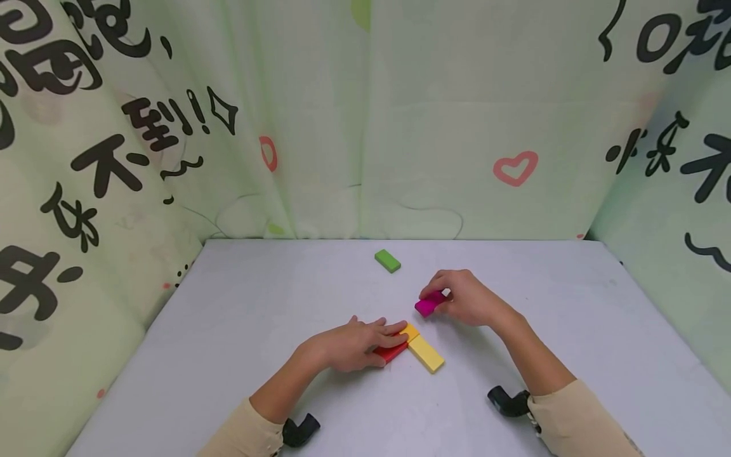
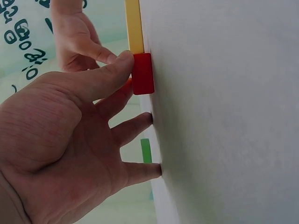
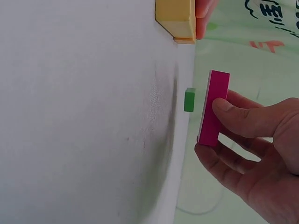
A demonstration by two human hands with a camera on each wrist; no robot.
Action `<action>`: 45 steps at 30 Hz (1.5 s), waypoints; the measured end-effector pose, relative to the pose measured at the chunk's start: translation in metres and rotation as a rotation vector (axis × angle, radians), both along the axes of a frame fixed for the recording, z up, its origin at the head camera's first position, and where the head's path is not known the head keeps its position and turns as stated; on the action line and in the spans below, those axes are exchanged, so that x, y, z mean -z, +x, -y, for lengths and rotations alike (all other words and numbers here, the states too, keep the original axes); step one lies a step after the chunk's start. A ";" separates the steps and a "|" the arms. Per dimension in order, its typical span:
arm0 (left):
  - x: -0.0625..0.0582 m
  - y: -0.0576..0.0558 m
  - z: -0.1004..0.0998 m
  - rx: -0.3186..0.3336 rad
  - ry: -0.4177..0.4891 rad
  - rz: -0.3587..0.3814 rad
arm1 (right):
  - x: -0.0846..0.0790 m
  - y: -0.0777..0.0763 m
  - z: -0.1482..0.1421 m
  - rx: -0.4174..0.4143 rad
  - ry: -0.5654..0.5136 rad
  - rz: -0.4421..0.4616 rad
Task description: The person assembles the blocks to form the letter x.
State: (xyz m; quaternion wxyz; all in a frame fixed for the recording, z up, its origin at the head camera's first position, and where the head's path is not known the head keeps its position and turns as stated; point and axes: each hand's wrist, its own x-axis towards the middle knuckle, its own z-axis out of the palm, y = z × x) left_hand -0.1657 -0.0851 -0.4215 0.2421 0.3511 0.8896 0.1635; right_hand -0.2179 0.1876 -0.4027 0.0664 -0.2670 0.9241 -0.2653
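A red block lies on the table, with my left hand over it. The left thumb and forefinger hold the red block along its sides; the other fingers are spread, tips down at the tabletop. At the red block's right end are an orange-yellow block, partly hidden by fingertips, and a paler yellow block that slants toward me. My right hand pinches a magenta block between thumb and fingers, above the table and to the right of the other blocks.
A green block lies alone toward the back of the white table. Behind the table and at both sides hangs a pale green curtain with dark writing. Black wrist devices sit at both sleeves.
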 end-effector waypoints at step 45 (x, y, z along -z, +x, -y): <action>-0.001 -0.002 0.002 0.018 0.013 -0.015 | 0.014 0.004 0.010 -0.028 0.067 0.092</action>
